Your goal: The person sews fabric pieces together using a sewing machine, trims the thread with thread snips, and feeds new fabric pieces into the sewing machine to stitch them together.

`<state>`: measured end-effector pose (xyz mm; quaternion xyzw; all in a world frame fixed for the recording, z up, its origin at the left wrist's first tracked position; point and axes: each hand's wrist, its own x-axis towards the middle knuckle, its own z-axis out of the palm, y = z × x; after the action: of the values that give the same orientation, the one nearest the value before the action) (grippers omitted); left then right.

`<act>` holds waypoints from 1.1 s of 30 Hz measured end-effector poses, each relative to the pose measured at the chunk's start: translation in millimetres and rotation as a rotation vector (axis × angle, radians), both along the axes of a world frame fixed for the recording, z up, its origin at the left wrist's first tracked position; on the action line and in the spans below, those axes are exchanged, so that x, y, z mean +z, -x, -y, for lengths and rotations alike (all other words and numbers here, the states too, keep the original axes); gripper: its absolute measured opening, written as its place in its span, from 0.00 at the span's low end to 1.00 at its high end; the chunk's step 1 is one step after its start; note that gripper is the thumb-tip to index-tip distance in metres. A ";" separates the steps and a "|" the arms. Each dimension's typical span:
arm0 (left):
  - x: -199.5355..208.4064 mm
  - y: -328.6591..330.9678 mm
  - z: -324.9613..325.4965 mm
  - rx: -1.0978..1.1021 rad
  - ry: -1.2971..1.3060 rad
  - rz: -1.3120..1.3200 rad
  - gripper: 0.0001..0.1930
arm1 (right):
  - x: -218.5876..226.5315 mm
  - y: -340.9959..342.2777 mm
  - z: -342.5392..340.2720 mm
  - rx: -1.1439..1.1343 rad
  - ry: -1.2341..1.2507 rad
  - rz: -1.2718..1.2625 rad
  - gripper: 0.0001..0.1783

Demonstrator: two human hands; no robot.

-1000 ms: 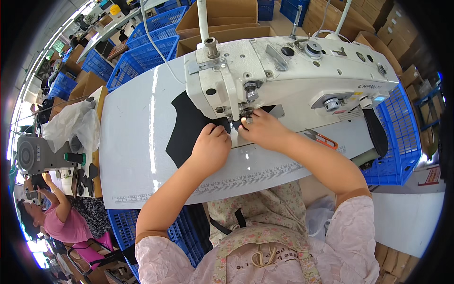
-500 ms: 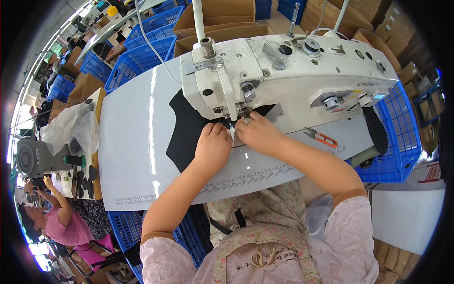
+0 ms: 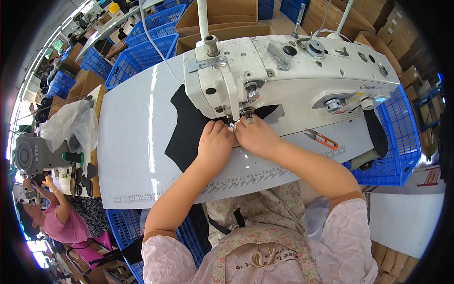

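Observation:
A white sewing machine (image 3: 288, 75) stands on a pale table, its needle area just beyond my fingertips. A black fabric piece (image 3: 187, 130) lies flat to the left of the needle, running under the machine head. My left hand (image 3: 215, 144) is closed at the fabric's right edge, fingers curled close to the presser foot. Right beside it, my right hand (image 3: 255, 136) is closed too, with its fingertips gathered below the needle. What the right fingertips pinch is hidden by the hand. Behind that hand, a dark pointed part of fabric (image 3: 268, 112) shows on the machine bed.
Orange-handled thread snips (image 3: 322, 139) lie on the table (image 3: 127, 142) right of my right forearm. A printed ruler strip (image 3: 246, 179) follows the near edge. Blue crates (image 3: 399, 137) flank the table. At far left, another person (image 3: 66, 222) works at a grey machine (image 3: 38, 156).
My fingertips have drawn slightly closer together at the needle, the right hand shifting a little left and down. The view has shifted slightly. The black fabric remains under the machine head.

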<state>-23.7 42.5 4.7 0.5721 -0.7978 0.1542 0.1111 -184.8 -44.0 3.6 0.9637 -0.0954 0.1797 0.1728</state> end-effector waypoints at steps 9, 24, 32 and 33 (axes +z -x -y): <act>-3.1 1.3 6.5 -0.051 0.105 0.024 0.09 | -8.9 -2.9 3.0 -0.045 0.014 0.014 0.06; 8.7 -21.8 -39.2 0.086 0.288 0.226 0.22 | -6.1 55.6 62.9 0.167 0.071 0.266 0.16; 34.5 -0.6 -37.9 0.124 0.045 0.291 0.20 | -2.2 42.2 56.4 0.071 -0.075 0.094 0.15; 35.0 1.0 -37.6 0.136 -0.007 0.274 0.20 | 6.5 39.4 50.2 0.069 -0.034 0.036 0.14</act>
<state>-24.8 80.0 39.7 0.5989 -0.7653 0.2355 -0.0116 -224.2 -94.2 10.0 0.9658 -0.0685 0.2014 0.1485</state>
